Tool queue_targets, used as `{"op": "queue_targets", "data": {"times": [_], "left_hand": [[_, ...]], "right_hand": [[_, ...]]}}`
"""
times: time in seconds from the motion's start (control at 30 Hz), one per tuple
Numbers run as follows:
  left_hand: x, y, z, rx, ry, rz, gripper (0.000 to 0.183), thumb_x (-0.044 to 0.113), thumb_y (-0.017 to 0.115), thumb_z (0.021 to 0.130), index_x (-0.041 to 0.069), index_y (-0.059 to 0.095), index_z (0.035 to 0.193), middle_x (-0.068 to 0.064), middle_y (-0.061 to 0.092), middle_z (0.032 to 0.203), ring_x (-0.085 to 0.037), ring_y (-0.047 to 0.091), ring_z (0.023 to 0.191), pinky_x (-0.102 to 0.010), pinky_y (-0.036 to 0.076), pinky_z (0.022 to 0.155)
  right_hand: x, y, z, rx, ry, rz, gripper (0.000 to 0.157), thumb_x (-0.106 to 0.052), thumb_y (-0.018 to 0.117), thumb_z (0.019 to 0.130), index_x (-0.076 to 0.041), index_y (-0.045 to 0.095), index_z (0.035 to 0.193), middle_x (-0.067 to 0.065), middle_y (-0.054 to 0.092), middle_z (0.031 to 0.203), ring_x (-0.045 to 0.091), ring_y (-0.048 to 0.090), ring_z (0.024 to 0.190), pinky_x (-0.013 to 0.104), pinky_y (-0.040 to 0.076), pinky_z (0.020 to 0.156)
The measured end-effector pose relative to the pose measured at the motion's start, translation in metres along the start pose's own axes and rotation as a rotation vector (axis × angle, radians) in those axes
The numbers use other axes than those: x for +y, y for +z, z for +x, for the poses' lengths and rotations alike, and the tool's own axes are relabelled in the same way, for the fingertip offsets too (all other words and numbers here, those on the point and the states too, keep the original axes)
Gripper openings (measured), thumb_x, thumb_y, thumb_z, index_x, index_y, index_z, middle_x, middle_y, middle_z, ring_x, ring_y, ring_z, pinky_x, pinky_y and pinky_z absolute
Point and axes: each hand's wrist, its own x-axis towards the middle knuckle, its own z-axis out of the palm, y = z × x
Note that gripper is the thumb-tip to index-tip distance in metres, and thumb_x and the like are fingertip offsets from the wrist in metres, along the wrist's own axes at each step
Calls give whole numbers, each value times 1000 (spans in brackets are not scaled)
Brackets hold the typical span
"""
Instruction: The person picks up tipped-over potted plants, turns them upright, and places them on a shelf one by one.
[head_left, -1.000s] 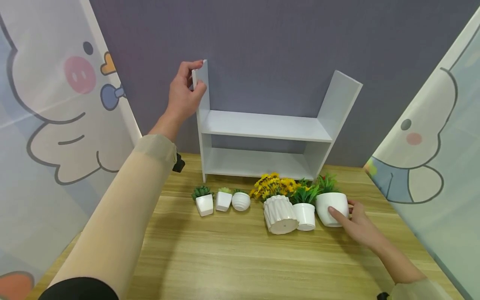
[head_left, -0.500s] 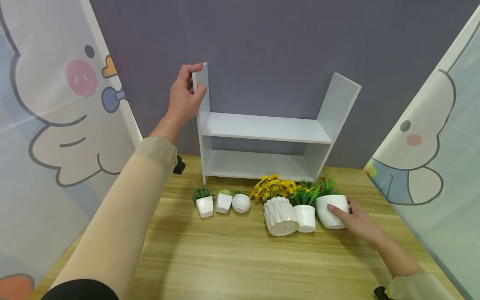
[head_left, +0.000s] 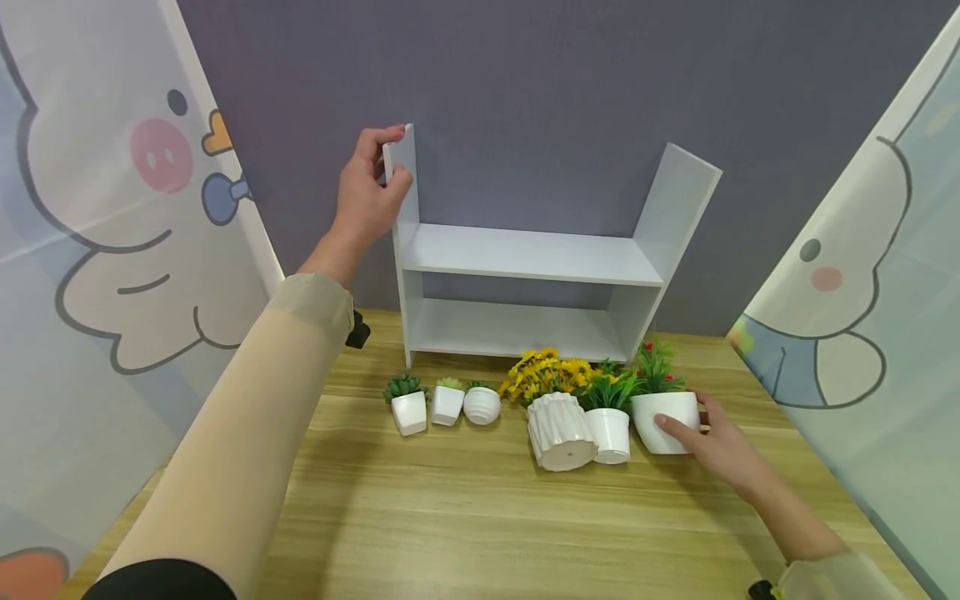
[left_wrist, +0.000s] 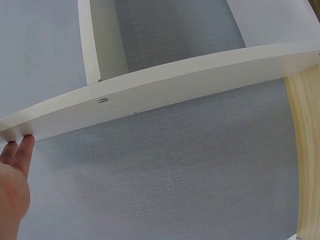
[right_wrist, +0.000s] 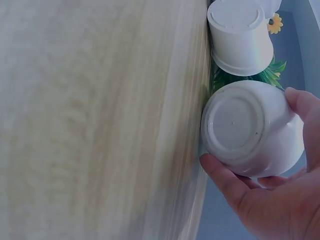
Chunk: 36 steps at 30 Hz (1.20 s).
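My left hand (head_left: pixel 369 187) grips the upper end of the left side panel of a white two-tier shelf (head_left: pixel 525 254); in the left wrist view its fingertips (left_wrist: pixel 25 145) lie against the panel's outer face. At the right, my right hand (head_left: pixel 723 446) holds a rounded white flowerpot (head_left: pixel 666 422) between thumb and fingers. Green leaves with small red flowers (head_left: pixel 656 367) rise from this pot. The right wrist view shows the pot's round base (right_wrist: pixel 236 122) facing the camera. Beside it lie a smaller white pot with green leaves (head_left: pixel 609 433) and a fluted white pot (head_left: pixel 561 429) with yellow flowers.
Three small white succulent pots (head_left: pixel 409 412) lie in a row on the wooden table (head_left: pixel 480 525), left of the larger pots. A grey wall (head_left: pixel 540 100) stands behind the shelf. Cartoon-printed panels (head_left: pixel 142 275) flank both sides.
My right hand has tipped the rounded pot more upright, so more of its leaves and red flowers show above the rim. The left hand keeps its grip on the shelf panel.
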Motion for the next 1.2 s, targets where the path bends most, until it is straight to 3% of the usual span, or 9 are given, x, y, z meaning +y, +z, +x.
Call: {"op": "queue_targets", "data": {"times": [0.17, 0.47, 0.77, 1.2], "left_hand": [[2, 0, -1, -10, -15, 5, 47, 9, 50, 105, 10, 52, 152, 13, 51, 168, -6, 48, 156, -32, 50, 108], [3, 0, -1, -20, -15, 4, 48, 10, 49, 105, 11, 52, 152, 15, 50, 168, -10, 48, 158, -32, 49, 104], [4, 2, -1, -15, -4, 8, 48, 9, 49, 105, 10, 52, 153, 14, 51, 168, -14, 50, 157, -29, 48, 98], [5, 3, 1, -14, 5, -14, 46, 8, 50, 105, 10, 52, 151, 12, 50, 169, -18, 51, 156, -29, 46, 93]], "right_hand": [[0, -2, -2, 5, 19, 5, 115, -58, 58, 109, 12, -13, 168, 49, 24, 165, 63, 39, 148, 51, 55, 102], [8, 0, -1, 62, -4, 80, 109, -49, 61, 110, 13, -7, 167, 44, 27, 160, 56, 44, 140, 25, 54, 81], [12, 0, -4, 67, -26, 103, 106, -46, 59, 111, 12, -10, 167, 48, 19, 164, 59, 38, 143, 15, 48, 80], [18, 1, -3, 54, -83, 205, 103, -35, 57, 114, 11, -22, 163, 52, 10, 163, 68, 35, 148, 9, 48, 80]]}}
